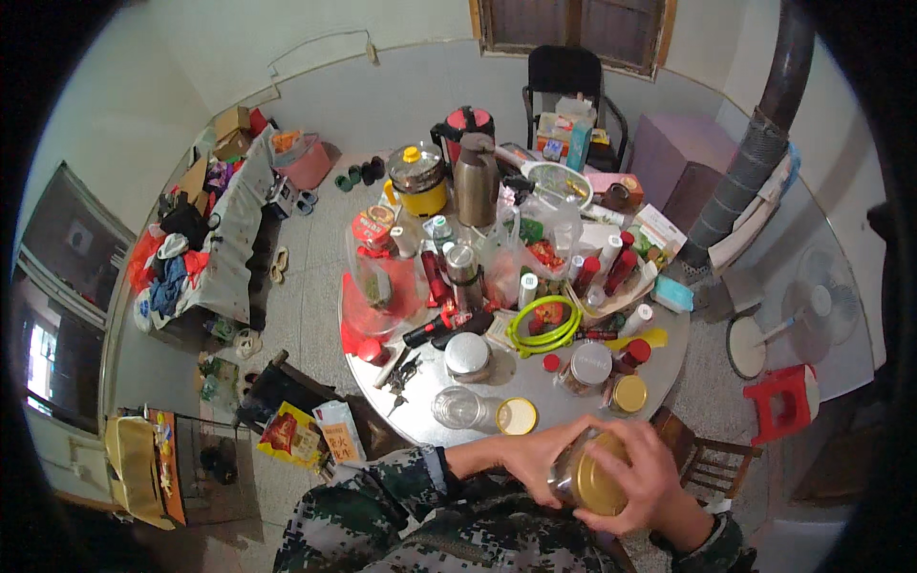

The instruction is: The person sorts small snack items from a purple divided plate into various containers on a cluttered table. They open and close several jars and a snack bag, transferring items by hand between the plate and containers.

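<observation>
A clear jar with a gold lid [599,481] is tilted close in front of my body, past the near edge of the table. My left hand [539,462] grips the jar's body from the left. Over the lid, the fingers of my right hand [645,473] are curled around its rim. The jar's contents are mostly hidden by my hands. Just beyond, on the round table, stand an empty clear jar [458,408] and a loose gold-rimmed lid [516,416]. Another gold-lidded jar [629,394] and a silver-lidded jar [590,368] stand farther right.
The round table [408,422] carries another silver-lidded jar [467,357], keys [405,376], a coiled green hose [544,324], a steel thermos flask [476,183] and a yellow electric pot [417,183]. A wooden chair [716,465] is at right; snack bags [294,433] lie at left.
</observation>
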{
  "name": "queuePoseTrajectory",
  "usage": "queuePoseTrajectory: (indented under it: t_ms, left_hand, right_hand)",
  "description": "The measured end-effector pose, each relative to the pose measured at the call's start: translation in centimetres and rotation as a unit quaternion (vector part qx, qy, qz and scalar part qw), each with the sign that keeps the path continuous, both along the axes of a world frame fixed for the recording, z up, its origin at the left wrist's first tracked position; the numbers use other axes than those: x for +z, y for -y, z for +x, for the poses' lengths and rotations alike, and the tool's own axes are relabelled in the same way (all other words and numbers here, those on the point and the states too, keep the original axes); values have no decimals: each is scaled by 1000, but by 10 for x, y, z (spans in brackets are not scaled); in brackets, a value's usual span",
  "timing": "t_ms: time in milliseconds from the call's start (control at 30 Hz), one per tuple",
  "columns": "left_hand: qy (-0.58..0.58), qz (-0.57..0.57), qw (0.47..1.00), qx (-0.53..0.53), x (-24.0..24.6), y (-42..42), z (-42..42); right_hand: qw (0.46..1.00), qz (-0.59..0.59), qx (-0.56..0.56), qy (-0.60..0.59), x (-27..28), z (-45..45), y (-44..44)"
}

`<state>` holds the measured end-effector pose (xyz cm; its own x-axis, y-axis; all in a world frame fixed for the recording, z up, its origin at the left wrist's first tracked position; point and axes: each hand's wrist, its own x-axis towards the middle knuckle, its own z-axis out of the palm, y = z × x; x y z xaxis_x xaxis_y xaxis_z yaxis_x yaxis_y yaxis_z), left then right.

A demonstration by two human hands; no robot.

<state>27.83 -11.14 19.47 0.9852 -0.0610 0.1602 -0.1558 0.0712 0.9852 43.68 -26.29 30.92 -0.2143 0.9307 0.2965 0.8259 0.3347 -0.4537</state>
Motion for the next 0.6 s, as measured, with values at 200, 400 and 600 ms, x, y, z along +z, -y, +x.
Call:
queuePoseTrajectory:
  t_ms: [200, 400, 600]
  left_hand:
    - [-109, 47, 986, 113, -17, 8, -4]
    - [-34, 330, 912, 241, -37, 31, -3]
    - [-101, 97, 982, 124, -55, 24, -16]
  right_hand:
    - [994, -94, -31, 44, -22, 21, -14]
    - [752, -569, -240, -231, -48, 32, -32]
    - [926, -374, -56, 1, -53, 10, -12]
